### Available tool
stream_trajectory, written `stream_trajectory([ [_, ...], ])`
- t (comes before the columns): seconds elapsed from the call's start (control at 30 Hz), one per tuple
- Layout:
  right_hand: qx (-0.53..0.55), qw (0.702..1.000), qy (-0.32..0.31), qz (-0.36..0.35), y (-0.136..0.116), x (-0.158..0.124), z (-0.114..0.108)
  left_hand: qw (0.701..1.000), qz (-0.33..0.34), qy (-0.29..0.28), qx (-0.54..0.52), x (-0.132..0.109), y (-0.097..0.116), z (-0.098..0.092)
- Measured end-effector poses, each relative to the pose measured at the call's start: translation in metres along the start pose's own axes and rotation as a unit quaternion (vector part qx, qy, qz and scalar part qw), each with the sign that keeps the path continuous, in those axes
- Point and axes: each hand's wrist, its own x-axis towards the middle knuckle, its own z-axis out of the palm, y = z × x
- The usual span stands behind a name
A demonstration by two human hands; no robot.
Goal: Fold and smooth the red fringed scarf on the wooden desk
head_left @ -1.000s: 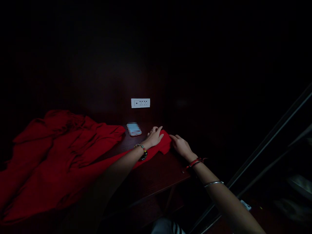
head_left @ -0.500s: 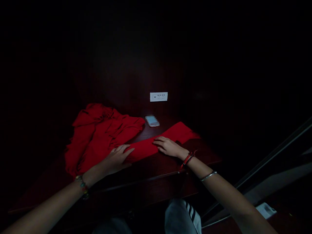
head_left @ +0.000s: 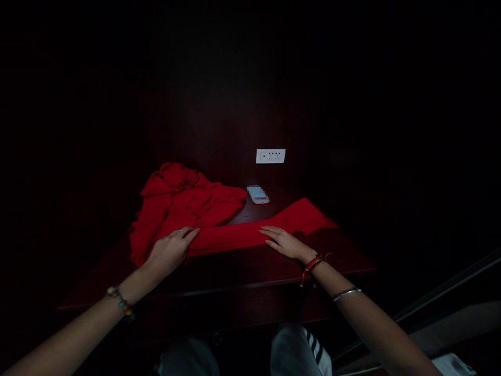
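Note:
A long red scarf (head_left: pixel 230 236) lies across the dark wooden table, its strip flat and narrow in the middle, with a ragged, fringe-like right end. The rest of it is a crumpled heap at the left. My left hand (head_left: pixel 171 251) is closed on the strip beside the heap, its fingertips partly hidden by the cloth. Farther right, my right hand (head_left: pixel 285 242) rests on the strip, open, with fingers stretched out flat over the fabric.
Behind the strip lies a phone (head_left: pixel 258 195) with a blurred screen. A white socket panel (head_left: pixel 271 156) is on the dark wall. The table's front edge (head_left: pixel 250 285) runs above my knees. A pale object (head_left: pixel 454 364) sits low at the right.
My left hand has slid left along the strip and closed on the cloth, and the strip between my hands looks straighter. My right hand stays on it. The whole view has shifted slightly.

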Motion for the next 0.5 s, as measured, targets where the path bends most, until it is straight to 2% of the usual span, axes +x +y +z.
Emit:
stream_trajectory([
  [0.07,0.007,1.000,0.000,0.003,0.001,0.000,0.000,1.000,0.002,0.007,-0.002,-0.002,-0.001,0.000],
  [0.13,0.009,1.000,0.003,0.009,0.002,0.000,0.001,0.999,0.036,0.002,-0.003,-0.002,-0.001,0.006],
  [0.3,0.004,1.000,0.007,0.012,0.004,-0.001,0.002,0.989,0.118,-0.074,-0.058,0.002,-0.009,0.021],
  [0.43,-0.011,1.000,0.007,0.010,0.000,-0.001,0.001,0.976,0.125,-0.155,-0.093,0.006,-0.013,0.013],
  [0.5,-0.017,1.000,0.011,0.013,-0.002,-0.001,0.001,0.973,0.125,-0.162,-0.110,0.008,-0.012,0.006],
])
